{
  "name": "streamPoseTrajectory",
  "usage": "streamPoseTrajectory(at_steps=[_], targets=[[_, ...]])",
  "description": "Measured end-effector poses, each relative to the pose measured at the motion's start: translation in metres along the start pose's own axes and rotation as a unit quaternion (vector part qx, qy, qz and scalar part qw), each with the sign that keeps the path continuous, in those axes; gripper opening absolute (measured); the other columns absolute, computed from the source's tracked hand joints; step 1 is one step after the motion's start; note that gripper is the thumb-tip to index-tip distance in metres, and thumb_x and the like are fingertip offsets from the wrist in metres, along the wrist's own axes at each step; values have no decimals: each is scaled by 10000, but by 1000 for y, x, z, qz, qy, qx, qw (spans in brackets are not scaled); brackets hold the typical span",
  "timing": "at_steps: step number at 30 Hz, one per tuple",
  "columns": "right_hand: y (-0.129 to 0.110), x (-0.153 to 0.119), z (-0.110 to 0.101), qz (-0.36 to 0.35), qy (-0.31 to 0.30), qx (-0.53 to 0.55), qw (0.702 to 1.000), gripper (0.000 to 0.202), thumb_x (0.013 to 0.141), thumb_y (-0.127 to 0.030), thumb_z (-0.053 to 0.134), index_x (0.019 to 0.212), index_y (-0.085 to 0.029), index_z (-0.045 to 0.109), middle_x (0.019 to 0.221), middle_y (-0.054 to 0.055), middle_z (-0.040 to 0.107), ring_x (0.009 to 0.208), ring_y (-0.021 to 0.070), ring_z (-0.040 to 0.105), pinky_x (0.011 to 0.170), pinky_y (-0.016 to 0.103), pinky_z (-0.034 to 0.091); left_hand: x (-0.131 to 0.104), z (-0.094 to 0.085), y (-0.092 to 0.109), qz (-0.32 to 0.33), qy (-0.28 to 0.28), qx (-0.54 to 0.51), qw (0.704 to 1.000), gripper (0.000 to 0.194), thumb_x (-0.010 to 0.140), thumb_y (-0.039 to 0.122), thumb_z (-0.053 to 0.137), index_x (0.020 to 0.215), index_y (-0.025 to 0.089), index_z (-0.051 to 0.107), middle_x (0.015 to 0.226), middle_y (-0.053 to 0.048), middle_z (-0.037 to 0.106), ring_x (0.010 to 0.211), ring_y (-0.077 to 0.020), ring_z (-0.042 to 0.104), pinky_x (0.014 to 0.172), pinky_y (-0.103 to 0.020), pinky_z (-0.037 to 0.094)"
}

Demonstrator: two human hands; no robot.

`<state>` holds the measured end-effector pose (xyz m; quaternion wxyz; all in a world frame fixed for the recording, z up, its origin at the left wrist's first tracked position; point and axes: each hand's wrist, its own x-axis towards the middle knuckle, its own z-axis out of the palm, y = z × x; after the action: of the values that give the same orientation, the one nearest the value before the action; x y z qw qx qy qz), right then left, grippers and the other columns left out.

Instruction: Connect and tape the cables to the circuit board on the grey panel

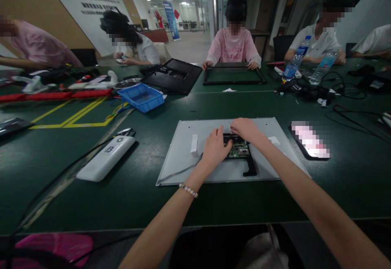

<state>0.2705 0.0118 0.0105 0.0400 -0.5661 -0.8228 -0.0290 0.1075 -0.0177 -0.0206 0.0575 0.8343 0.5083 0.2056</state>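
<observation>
A grey flat display panel (180, 138) lies on the green table in front of me, its back facing up. A green circuit board (240, 150) in a black bracket (251, 166) sits at the middle of the panel. My left hand (215, 146) rests at the board's left side, thumb apart from the fingers and reaching over the board. At the board's top edge, the fingers of my right hand (244, 128) are curled together; what they pinch is hidden. A thin grey cable (180, 172) runs from beside my left hand to the panel's lower left corner.
A white power bank (106, 159) with a cable lies left, a phone (310, 140) right. Farther off are a blue basket (142, 97), a black frame (233, 83) under a person's hands, a black cover (174, 75) and water bottles (296, 59). Other people sit across the table.
</observation>
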Motion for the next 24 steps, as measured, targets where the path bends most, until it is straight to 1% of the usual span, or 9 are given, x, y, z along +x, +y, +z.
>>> streamPoseTrajectory(at_steps=[4,7,12,16,24], targets=[[-2,1,6,19,3,6,1000,262,884,-174,435,866,-114,689,916,153,678,907,231,610,742,278,410,0,0,0,3,2,0,1000,560,858,354,478,1331,114,301,1166,-146,506,1079,-283,512,904,-386,407],[-2,-2,11,27,28,45,998,275,903,-200,412,921,-139,680,946,136,675,918,218,602,742,271,404,0,0,1,1,5,-1,1000,563,853,351,487,1330,115,304,1167,-143,504,1075,-278,516,910,-380,406],[-9,-9,15,12,53,101,993,256,906,-195,412,977,-173,657,964,90,670,915,193,593,750,263,406,-1,-1,1,1,6,4,1000,567,842,342,498,1322,108,310,1153,-142,508,1050,-279,524,897,-384,415],[-15,-11,16,2,49,107,993,237,875,-141,439,936,-166,666,961,93,662,937,193,581,783,262,406,-1,-1,1,-3,6,3,1000,548,837,331,498,1310,115,323,1139,-136,513,1034,-275,530,888,-384,420],[-19,-12,17,-4,41,103,994,255,882,-131,417,950,-153,662,964,105,658,944,198,572,818,269,401,0,-1,2,-4,-1,3,1000,529,843,329,484,1307,131,326,1133,-134,518,1028,-279,535,875,-382,417]])
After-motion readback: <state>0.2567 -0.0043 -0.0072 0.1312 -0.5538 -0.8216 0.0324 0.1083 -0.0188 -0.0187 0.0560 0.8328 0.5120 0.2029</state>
